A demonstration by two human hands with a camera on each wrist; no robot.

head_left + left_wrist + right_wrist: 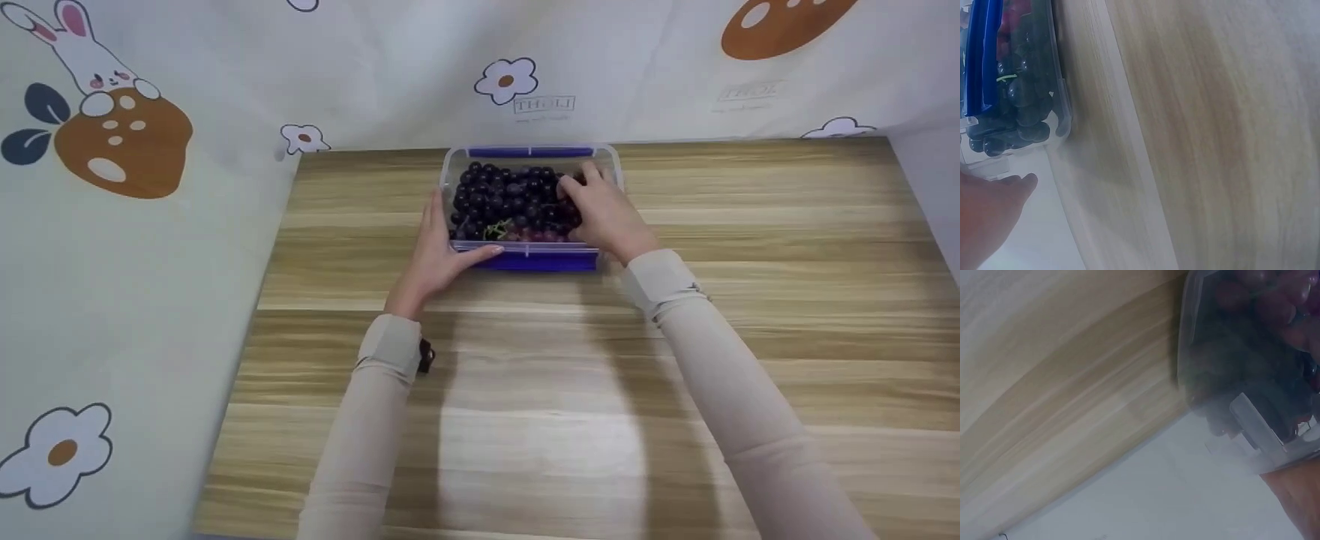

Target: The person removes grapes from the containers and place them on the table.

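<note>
Near the desk's (787,337) far edge, the left hand (437,251) touches the box (547,261), thumb and fingers apart. The right hand (604,214) seems to sort grapes (502,196) inside; its grip I cannot tell. Next probably needs gentleness.

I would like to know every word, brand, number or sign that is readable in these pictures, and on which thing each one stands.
"THOLI": on the wall covering, just below and right of the middle flower.
"THOL": fainter, further right on the same covering; its ending is unclear.
Small lines under both: too small and blurred to read.
Box: no readable writing.
</note>
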